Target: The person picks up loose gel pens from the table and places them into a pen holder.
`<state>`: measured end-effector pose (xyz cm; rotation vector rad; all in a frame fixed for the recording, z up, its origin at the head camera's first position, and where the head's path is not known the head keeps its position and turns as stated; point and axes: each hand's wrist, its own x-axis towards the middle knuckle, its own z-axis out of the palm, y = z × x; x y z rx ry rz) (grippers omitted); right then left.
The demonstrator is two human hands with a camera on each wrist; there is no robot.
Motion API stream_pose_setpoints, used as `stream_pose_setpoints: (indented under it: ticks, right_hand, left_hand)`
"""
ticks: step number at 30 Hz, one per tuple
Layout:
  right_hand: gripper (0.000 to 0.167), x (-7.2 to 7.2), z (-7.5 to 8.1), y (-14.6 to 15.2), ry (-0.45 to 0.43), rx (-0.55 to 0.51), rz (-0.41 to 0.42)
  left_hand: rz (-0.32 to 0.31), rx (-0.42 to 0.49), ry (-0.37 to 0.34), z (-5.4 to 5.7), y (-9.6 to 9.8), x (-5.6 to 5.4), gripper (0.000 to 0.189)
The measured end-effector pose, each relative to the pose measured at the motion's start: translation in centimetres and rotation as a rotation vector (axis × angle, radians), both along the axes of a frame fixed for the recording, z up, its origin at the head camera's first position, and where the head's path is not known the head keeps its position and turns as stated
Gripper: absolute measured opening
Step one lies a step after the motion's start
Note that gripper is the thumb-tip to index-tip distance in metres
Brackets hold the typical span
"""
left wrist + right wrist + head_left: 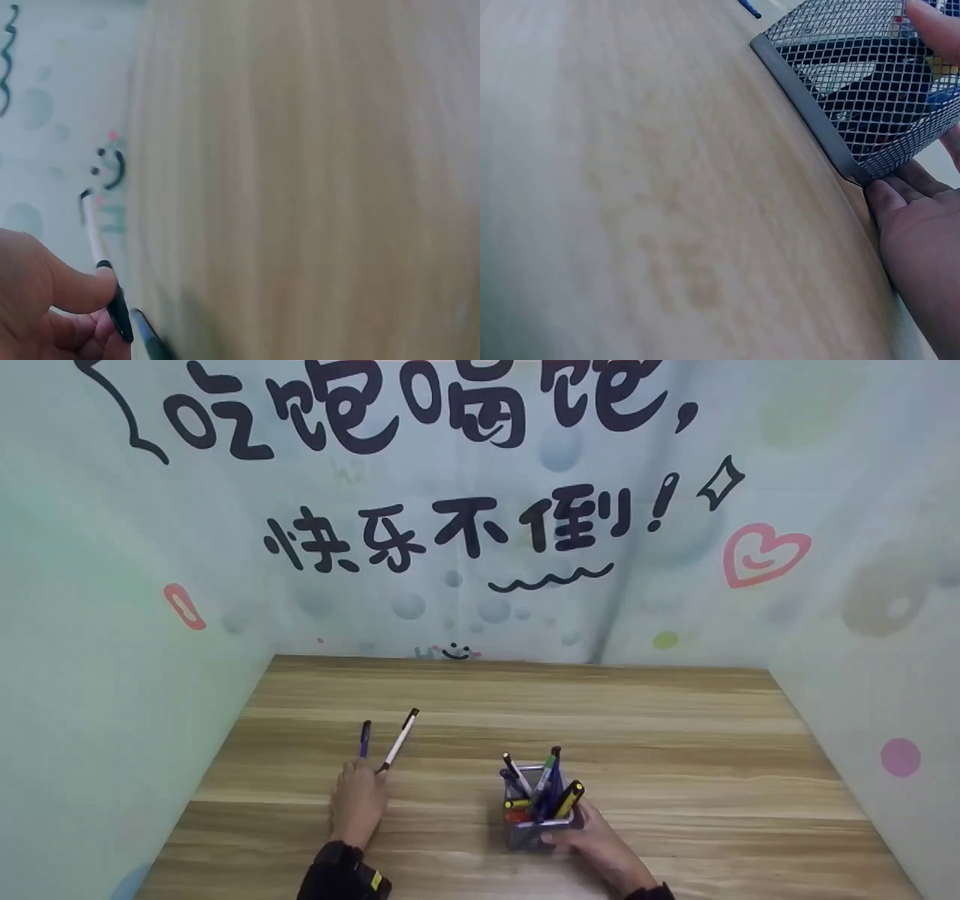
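Observation:
My left hand (358,802) pinches a white pen (400,739) by its black end, with thumb and fingers. The pen slants up and away; in the left wrist view its white barrel (93,229) points toward the wall. Just left of it a dark purple pen (365,739) extends from beyond the fingers. My right hand (600,844) grips a grey mesh pen holder (529,838) at its near right corner. The thumb lies across its front and the other fingers curl behind its side. The holder stands upright and holds several pens and markers, among them a yellow marker (568,801) and a green-capped pen (545,776).
The wood-grain tabletop (690,735) stretches around both hands. Behind it rises a printed fabric wall (480,622) with black lettering, and similar fabric flanks both sides. A small blue pen tip (750,9) shows beyond the holder in the right wrist view.

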<state>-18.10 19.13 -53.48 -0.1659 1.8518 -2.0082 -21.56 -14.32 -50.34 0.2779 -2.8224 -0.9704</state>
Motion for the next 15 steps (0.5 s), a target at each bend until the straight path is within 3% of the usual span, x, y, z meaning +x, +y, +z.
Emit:
stream_pose_setpoints:
  ticks: [3, 9, 15]
  right_hand:
    - [0.093, 0.0, 0.1, 0.0, 0.002, 0.018, -0.009]
    - [0.093, 0.0, 0.2, -0.2, -0.001, 0.033, -0.021]
    - [0.094, 0.0, 0.3, -0.2, -0.007, 0.031, -0.028]
  left_hand:
    - [-0.059, 0.19, 0.046, 0.8, 0.9, 0.6, 0.021]
    - [-0.246, 0.541, 0.086, 2.4, 3.7, 2.7, 0.018]
    - [-0.461, 0.779, 0.14, 3.5, 6.9, 5.5, 0.019]
